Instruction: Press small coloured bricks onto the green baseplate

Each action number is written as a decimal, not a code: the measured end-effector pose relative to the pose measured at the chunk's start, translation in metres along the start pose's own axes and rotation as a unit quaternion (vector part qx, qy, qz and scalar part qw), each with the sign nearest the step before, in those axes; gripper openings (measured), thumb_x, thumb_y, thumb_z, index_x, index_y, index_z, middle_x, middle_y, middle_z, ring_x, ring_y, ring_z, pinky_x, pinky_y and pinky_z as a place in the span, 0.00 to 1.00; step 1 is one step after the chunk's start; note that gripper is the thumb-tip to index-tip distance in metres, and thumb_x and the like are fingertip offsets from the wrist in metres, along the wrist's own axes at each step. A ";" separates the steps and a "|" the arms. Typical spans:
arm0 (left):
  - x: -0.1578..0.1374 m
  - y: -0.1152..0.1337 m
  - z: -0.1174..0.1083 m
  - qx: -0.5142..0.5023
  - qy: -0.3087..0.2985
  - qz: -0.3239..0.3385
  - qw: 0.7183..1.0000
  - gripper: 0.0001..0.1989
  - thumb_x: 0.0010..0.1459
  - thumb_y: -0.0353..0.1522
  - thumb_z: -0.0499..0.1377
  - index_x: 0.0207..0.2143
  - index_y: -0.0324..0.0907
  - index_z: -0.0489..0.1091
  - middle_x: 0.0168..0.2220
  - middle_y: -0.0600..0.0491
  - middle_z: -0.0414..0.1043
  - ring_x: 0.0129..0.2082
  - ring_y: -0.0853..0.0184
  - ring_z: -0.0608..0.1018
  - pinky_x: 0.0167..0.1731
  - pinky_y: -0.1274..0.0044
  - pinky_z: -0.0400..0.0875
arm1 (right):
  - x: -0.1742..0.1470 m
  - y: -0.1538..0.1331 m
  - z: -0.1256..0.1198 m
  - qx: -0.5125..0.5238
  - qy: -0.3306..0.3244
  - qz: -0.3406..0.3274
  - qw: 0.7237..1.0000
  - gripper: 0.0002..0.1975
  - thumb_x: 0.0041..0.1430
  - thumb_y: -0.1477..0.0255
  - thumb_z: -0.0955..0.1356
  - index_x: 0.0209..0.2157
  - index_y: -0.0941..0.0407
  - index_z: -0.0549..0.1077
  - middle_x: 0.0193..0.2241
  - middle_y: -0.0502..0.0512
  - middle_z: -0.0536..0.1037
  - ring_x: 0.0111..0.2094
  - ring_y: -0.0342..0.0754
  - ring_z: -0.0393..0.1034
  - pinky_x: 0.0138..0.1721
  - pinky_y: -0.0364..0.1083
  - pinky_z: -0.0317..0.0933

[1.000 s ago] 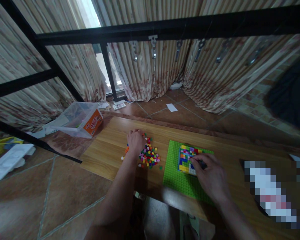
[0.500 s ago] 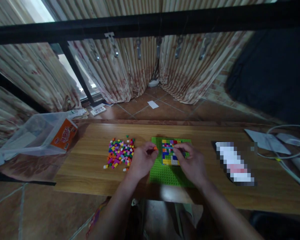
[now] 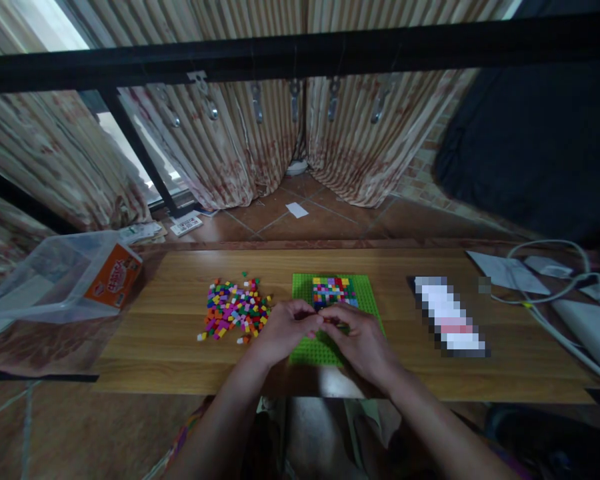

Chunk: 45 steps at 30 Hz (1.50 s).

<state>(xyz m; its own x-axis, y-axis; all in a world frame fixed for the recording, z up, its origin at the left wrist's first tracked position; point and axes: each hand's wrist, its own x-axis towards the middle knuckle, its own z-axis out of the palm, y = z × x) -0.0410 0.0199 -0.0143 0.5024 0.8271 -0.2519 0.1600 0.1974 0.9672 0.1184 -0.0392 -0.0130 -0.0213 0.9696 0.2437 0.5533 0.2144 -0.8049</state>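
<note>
My left hand (image 3: 291, 328) and my right hand (image 3: 356, 335) meet fingertip to fingertip above a green studded baseplate (image 3: 305, 353). Both are closed in a pinch around a small orange toy brick (image 3: 327, 321), mostly covered by the fingers. Just beyond them, a block of many-coloured bricks (image 3: 333, 288) is set on the baseplate; the hands hide its near part. To the left of my left hand, a pile of loose coloured bricks (image 3: 235, 307) is spread on the wooden table (image 3: 180, 360).
A pixelated phone-like object (image 3: 450, 317) lies on the table at right, near white cables (image 3: 520, 300) and a sheet of paper (image 3: 505, 270). At far left stands a clear plastic bin (image 3: 55, 267) with an orange label. A dark rail (image 3: 260, 57) crosses before the curtains.
My right hand has come back from the coloured block toward my body and now meets my left hand. The orange brick sits between both sets of fingertips. The view has shifted slightly.
</note>
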 end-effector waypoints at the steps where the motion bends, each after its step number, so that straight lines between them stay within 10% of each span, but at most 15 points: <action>1: 0.002 -0.001 0.000 0.008 0.004 0.003 1.000 0.08 0.51 0.35 0.61 0.27 0.38 0.72 0.24 0.55 0.71 0.24 0.72 0.72 0.28 0.79 0.66 | 0.000 0.002 -0.001 0.002 0.011 0.011 1.000 0.06 0.61 0.73 0.66 0.34 0.53 0.76 0.33 0.50 0.78 0.35 0.46 0.73 0.39 0.46 0.64; 15: 0.015 -0.011 -0.005 0.157 0.067 0.055 0.984 0.07 0.53 0.30 0.54 0.25 0.39 0.71 0.23 0.55 0.70 0.25 0.71 0.70 0.27 0.80 0.63 | 0.011 0.019 0.015 -0.179 0.067 -0.089 0.978 0.10 0.64 0.74 0.64 0.30 0.55 0.74 0.34 0.56 0.77 0.38 0.50 0.70 0.41 0.48 0.63; 45: 0.012 -0.005 -0.001 0.226 0.067 0.060 0.970 0.11 0.56 0.28 0.53 0.30 0.39 0.75 0.26 0.55 0.74 0.28 0.70 0.73 0.31 0.79 0.65 | 0.008 0.024 0.021 -0.223 0.079 -0.161 0.958 0.09 0.65 0.76 0.62 0.38 0.57 0.75 0.36 0.57 0.78 0.38 0.50 0.71 0.42 0.48 0.67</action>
<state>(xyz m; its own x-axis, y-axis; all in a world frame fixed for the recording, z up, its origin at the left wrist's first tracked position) -0.0368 0.0292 -0.0223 0.4311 0.8965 -0.1018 0.4787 -0.1317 0.8680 0.1139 -0.0240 -0.0421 -0.1433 0.8241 0.5481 0.8407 0.3935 -0.3720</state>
